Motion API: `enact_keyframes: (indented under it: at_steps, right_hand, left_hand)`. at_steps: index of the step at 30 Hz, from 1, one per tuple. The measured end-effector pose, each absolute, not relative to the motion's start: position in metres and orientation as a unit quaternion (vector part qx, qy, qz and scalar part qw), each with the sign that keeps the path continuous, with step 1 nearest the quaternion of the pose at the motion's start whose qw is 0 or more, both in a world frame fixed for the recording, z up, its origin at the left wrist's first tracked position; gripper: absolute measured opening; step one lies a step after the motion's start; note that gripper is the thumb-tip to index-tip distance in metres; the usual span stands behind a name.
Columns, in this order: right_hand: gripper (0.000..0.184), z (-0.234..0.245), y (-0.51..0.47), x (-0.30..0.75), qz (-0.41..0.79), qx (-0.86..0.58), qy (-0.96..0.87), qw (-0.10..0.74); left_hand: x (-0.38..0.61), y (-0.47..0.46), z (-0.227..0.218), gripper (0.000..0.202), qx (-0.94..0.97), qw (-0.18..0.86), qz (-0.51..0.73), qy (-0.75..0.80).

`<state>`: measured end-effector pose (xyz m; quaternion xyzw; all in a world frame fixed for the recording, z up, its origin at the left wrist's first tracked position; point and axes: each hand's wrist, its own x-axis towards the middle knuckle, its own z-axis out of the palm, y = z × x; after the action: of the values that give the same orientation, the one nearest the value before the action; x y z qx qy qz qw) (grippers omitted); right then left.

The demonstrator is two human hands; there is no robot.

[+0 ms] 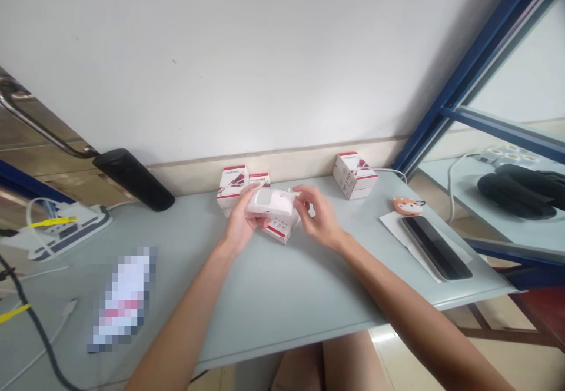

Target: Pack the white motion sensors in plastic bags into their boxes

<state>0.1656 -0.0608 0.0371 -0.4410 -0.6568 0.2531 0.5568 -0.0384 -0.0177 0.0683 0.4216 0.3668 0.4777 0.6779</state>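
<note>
White plastic device (272, 204) sits between the 2 hands, raised just above a red-and-white box (282, 230) on the counter (265, 302). The left hand (242, 217) wraps its near end, thumb above and fingers beneath; the right hand (320, 217) has thumb and fingertips drawn together at the opposite end, though whether they pinch its edge or something small, I cannot tell. Behind the left hand stands a patterned box (232, 186); beyond the right hand, a separate carton (354, 176). The device looks light and stiff, its smooth shell probably slippery and easily scuffed; gripping both long sides, off the rounded top, should be safest.
</note>
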Motion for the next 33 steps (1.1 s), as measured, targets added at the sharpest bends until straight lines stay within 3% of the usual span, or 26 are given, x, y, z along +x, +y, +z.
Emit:
enact_keyframes:
  at_steps: [4, 10, 12, 16, 19, 23, 26, 29, 33]
  right_hand:
    - [0.044, 0.040, -0.059, 0.170, 0.276, -0.442, -0.686, 0.509]
    - [0.114, 0.044, -0.060, 0.169, 0.288, -0.411, -0.757, 0.419]
    - [0.123, 0.041, -0.062, 0.163, 0.250, -0.397, -0.796, 0.383]
    - [0.112, 0.035, -0.064, 0.153, 0.170, -0.365, -0.849, 0.343]
    - [0.104, 0.036, -0.061, 0.155, 0.144, -0.389, -0.832, 0.369]
    - [0.099, 0.041, -0.051, 0.172, 0.116, -0.501, -0.715, 0.473]
    - [0.097, 0.041, -0.041, 0.187, 0.112, -0.570, -0.619, 0.529]
    - [0.093, 0.034, -0.032, 0.197, 0.124, -0.611, -0.559, 0.548]
    - [0.088, 0.024, -0.027, 0.200, 0.148, -0.636, -0.532, 0.539]
  left_hand:
    - [-0.047, -0.014, 0.069, 0.045, 0.406, 0.704, 0.442, 0.380]
    - [-0.054, -0.010, 0.058, 0.054, 0.485, 0.664, 0.415, 0.391]
    - [-0.050, -0.012, 0.054, 0.054, 0.505, 0.646, 0.410, 0.400]
    - [-0.041, -0.016, 0.050, 0.051, 0.555, 0.611, 0.418, 0.380]
    - [-0.039, -0.015, 0.048, 0.050, 0.596, 0.577, 0.430, 0.357]
    - [-0.038, -0.015, 0.040, 0.046, 0.714, 0.360, 0.438, 0.412]
    - [-0.036, -0.019, 0.028, 0.052, 0.808, 0.208, 0.340, 0.434]
    - [-0.037, -0.023, 0.019, 0.054, 0.833, 0.205, 0.271, 0.436]
    - [-0.039, -0.024, 0.021, 0.042, 0.849, 0.280, 0.240, 0.379]
